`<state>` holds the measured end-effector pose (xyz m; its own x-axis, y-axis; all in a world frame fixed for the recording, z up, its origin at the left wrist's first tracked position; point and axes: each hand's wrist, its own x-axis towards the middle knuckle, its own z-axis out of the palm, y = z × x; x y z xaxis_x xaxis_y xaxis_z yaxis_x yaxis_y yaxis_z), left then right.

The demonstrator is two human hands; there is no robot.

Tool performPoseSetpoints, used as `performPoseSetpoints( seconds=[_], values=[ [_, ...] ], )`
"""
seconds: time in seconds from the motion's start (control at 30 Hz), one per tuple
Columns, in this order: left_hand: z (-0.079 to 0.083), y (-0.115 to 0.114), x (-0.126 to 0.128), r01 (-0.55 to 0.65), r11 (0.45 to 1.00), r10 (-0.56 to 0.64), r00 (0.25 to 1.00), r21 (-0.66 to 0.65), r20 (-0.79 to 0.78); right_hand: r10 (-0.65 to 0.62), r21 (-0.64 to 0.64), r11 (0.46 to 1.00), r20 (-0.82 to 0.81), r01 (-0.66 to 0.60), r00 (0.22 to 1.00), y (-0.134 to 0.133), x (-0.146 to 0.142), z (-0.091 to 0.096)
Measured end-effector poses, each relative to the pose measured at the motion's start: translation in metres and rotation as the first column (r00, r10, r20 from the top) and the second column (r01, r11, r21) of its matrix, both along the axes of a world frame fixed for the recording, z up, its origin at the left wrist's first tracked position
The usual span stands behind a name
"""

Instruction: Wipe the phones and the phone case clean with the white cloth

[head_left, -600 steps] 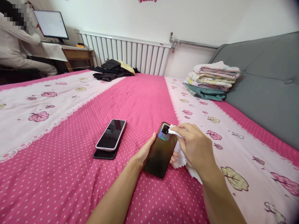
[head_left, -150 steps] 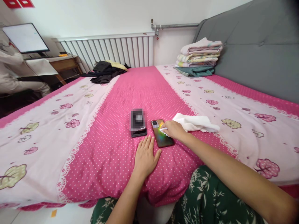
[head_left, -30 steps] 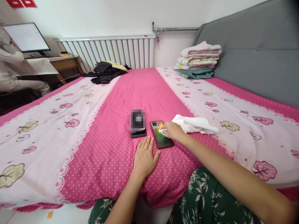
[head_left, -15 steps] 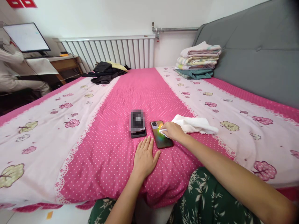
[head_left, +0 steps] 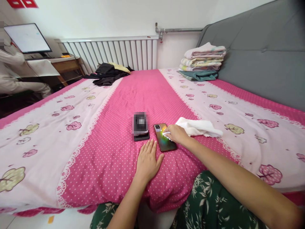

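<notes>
My right hand [head_left: 176, 133] pinches a white cloth [head_left: 197, 127] and presses its edge against the back of a smartphone [head_left: 167, 144]. The phone lies on the pink dotted bedspread, camera side up, with a shiny gold-green back. The rest of the cloth trails to the right behind my hand. Flat on the bedspread, with fingers spread, rests my left hand [head_left: 148, 160], just left of the phone's lower part and touching neither phone nor cloth. Beyond its fingertips is a dark, partly pixelated object [head_left: 141, 137], whose kind I cannot make out.
Dark clothes [head_left: 107, 74] lie in a heap at the far left of the bed. Folded bedding [head_left: 202, 60] is stacked by the grey headboard [head_left: 257, 60]. A radiator [head_left: 114, 52] lines the wall. A person [head_left: 16, 73] sits at a desk with a monitor [head_left: 28, 38].
</notes>
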<state>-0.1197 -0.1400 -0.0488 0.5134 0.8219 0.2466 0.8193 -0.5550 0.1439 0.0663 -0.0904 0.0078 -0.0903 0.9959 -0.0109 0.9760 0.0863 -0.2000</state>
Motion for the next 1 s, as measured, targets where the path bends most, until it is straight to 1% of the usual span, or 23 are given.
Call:
performPoseSetpoints(
  seconds=[0.17,1.0],
  values=[
    [0.0001,0.0001,-0.0001,0.001,1.000,-0.001,1.000,0.017,0.010,0.005,0.006,1.000,-0.003,-0.005,1.000,0.0004,0.0003,-0.0006],
    [0.0010,0.0000,0.0003,-0.005,1.000,0.005,1.000,-0.014,-0.011,0.004,-0.005,1.000,0.011,-0.004,1.000,0.0023,0.0007,-0.0027]
  ],
)
